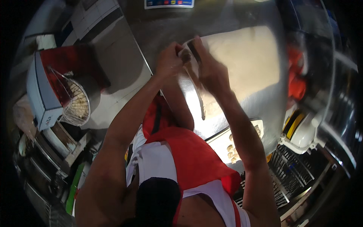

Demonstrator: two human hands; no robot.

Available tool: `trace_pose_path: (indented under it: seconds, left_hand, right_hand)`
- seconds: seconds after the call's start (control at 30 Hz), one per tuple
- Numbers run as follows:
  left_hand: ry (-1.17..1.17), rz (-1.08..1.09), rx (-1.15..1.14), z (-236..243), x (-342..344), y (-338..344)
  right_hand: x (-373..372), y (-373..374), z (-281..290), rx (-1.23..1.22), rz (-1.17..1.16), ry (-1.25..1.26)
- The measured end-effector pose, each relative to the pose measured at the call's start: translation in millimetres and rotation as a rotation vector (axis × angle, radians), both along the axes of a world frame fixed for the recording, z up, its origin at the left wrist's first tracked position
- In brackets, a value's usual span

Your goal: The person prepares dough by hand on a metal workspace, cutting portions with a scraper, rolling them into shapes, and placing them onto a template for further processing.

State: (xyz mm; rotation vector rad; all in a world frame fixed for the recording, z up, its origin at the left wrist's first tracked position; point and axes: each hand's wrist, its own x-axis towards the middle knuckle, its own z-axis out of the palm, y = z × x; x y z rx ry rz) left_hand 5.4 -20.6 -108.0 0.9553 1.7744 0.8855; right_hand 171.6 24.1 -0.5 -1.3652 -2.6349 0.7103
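Note:
A pale sheet of dough [251,56] lies on the steel table [147,22], with a narrow brownish band [200,109] along its left edge. My left hand [170,62] is closed at the upper part of that edge, its fingertips pinching the dough. My right hand [211,73] lies over the same edge beside it, fingers curled onto the dough; a dark strip between the hands is too blurred to identify. Below the sheet, partly behind my right forearm, a light tray [219,147] holds several small round pieces.
At left, a red-and-grey appliance [45,87] stands beside a pot with a wire strainer [75,102]. At right are red objects [297,87], a white appliance [300,138] and a metal rack [291,170]. A coloured card [169,3] lies at the table's top.

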Motion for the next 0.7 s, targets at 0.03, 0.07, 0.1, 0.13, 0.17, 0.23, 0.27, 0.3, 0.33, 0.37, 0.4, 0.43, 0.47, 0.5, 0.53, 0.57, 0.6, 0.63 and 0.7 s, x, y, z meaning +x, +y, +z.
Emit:
trace_pose_path:
  seconds: [0.03,0.07,0.1,0.13,0.17,0.23,0.27,0.3,0.33,0.37,0.4,0.43,0.47,0.5,0.53,0.57,0.6,0.63,0.7]
  left_hand:
    - [0.001,0.014,-0.013,-0.8,1.1,-0.8]
    - [0.137,-0.014,0.038,3.4,3.2,-0.3]
    - [0.272,-0.047,0.090,5.3,4.1,-2.6]
    - [0.234,-0.100,0.061,-9.7,-0.1,-4.5]
    - [0.245,-0.085,0.055,-16.0,-0.8,-6.9]
    - [0.116,-0.017,0.214,-26.6,3.2,-13.1]
    - [0.123,-0.013,0.214,-23.1,2.9,-11.2]
    - [0.070,0.030,0.209,-19.1,2.5,-8.7]
    - [0.018,0.068,0.206,-14.2,4.2,-9.1]
    - [0.018,0.061,0.216,-7.0,6.0,-10.3]
    - [-0.031,0.052,0.099,2.5,2.9,-10.6]
    - [-0.077,0.032,-0.013,11.8,3.0,-8.9]
    - [-0.073,0.021,0.012,14.9,3.2,-15.8]
    - [0.022,0.028,0.048,13.1,3.5,-24.0]
    - [0.122,0.037,0.086,11.4,2.1,-31.7]
    - [0.217,0.043,0.126,16.5,1.8,-35.3]
    - [0.191,0.018,0.216,26.3,3.0,-40.5]
    - [0.168,-0.003,0.299,36.7,8.1,-52.3]
    - [0.126,-0.040,0.264,85.0,26.6,-69.3]
  right_hand:
    - [-16.5,14.1,-9.0,-0.007,0.037,-0.083]
    - [-29.5,26.2,-20.1,0.035,0.082,-0.095]
    - [-39.9,36.3,-29.6,0.026,0.091,-0.090]
    - [-52.8,44.1,-36.8,0.053,0.102,-0.111]
    - [-62.7,49.2,-40.5,0.082,0.110,-0.133]
    - [-65.3,44.8,-42.4,0.099,0.100,-0.120]
    - [-58.3,42.2,-41.2,0.058,0.116,-0.132]
    - [-49.6,37.6,-39.7,0.018,0.129,-0.143]
    - [-36.3,23.5,-37.9,0.020,0.124,-0.137]
    - [-14.3,4.0,-36.7,-0.014,0.094,-0.095]
    - [7.9,-13.0,-36.1,-0.033,0.055,-0.051]
    - [29.8,-28.7,-46.0,0.185,0.043,0.102]
    - [54.2,-48.3,-40.3,0.189,0.080,0.021]
    - [78.8,-68.9,-32.5,0.141,0.087,-0.075]
    - [101.0,-90.9,-28.5,0.088,0.070,-0.117]
    - [125.0,-114.8,-25.8,0.049,0.043,-0.159]
    - [147.3,-139.3,-26.3,-0.010,-0.009,-0.171]
    - [168.3,-163.9,-29.1,-0.071,-0.059,-0.181]
    - [199.3,-208.2,-24.8,-0.161,-0.163,-0.241]
